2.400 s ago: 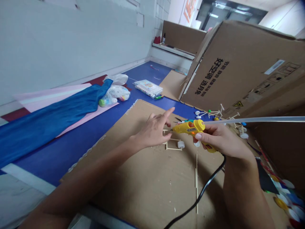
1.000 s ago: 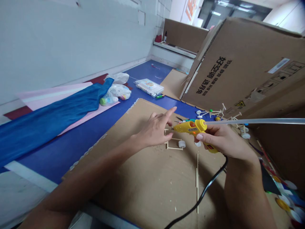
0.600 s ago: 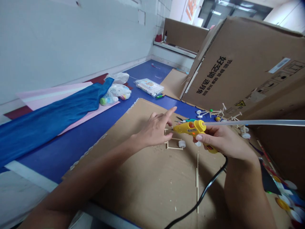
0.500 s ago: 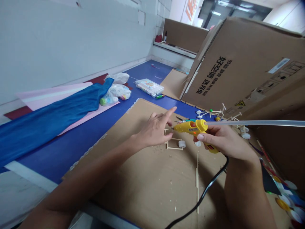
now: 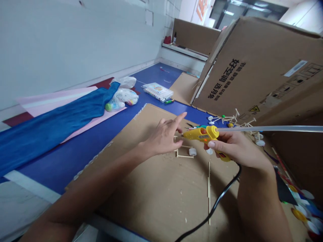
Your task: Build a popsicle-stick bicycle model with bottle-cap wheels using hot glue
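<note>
My right hand (image 5: 234,146) is closed around the handle of a yellow hot glue gun (image 5: 202,134), its small orange light lit. A long clear glue stick (image 5: 272,128) sticks out of its back. The nozzle points left, into the gap between the thumb and fingers of my left hand (image 5: 165,136). That hand grips a small wooden stick frame (image 5: 185,156) at its left part, index finger stretched out; the exact contact is partly hidden. A white wheel (image 5: 192,152) sits at the frame's right end. Another white disc (image 5: 209,151) lies below the gun.
A cardboard sheet (image 5: 151,195) covers the blue table (image 5: 148,75). Loose thin sticks (image 5: 209,191) lie on it, near the gun's black cord (image 5: 217,205). Stick models with wheels (image 5: 227,119) stand before a large cardboard box (image 5: 264,67). Bottle caps (image 5: 300,215) are at right.
The glue gun and my right hand have shifted very slightly left. My left hand and the stick frame stay in place.
</note>
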Demonstrator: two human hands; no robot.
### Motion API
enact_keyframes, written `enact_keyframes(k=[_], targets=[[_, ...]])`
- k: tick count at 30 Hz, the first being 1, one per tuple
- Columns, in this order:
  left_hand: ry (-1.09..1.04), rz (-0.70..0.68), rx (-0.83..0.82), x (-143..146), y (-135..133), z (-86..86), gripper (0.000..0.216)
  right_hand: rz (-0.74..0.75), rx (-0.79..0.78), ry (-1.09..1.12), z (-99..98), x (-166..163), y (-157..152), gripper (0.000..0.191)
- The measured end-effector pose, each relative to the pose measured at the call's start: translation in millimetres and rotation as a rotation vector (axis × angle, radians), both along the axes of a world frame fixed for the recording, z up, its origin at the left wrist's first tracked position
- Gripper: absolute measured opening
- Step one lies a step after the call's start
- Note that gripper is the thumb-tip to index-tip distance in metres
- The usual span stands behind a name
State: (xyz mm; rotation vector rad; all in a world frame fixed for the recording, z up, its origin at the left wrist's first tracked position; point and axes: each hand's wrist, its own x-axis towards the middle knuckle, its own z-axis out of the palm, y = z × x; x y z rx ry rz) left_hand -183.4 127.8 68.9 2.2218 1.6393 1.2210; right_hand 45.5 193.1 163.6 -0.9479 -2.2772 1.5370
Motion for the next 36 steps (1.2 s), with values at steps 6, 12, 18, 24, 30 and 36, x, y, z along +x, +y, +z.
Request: enact_keyframes(k=[6, 12, 18, 24, 30, 36], targets=[[-0.005, -0.005, -0.023, 0.2, 0.2, 0.6, 0.092, 0.007, -0.005, -0.002, 0.3, -0.2, 0.3, 0.035], [0.002, -0.006, 0.004, -0.3, 0.1, -0.2, 0.092, -0.015, -0.003, -0.032, -0.2, 1.0, 0.4, 0.037], [0.009, 0.003, -0.011, -1.2, 0.0, 0.1, 0.091, -0.038, 0.008, -0.034, 2.9, 2.0, -1.6, 0.037], [0.012, -0.001, 0.006, -1.5, -0.1, -0.5, 0.092, -0.046, 0.003, -0.056, 2.8, 2.2, -0.7, 0.039], [0.017, -0.008, 0.031, -2.2, -0.2, -0.1, 0.091, -0.036, -0.01, -0.04, 2.4, 1.5, -1.5, 0.039], [0.027, -0.002, 0.005, -2.4, -0.9, 0.7, 0.091, -0.046, 0.001, -0.041, 3.2, 1.5, -1.8, 0.039]])
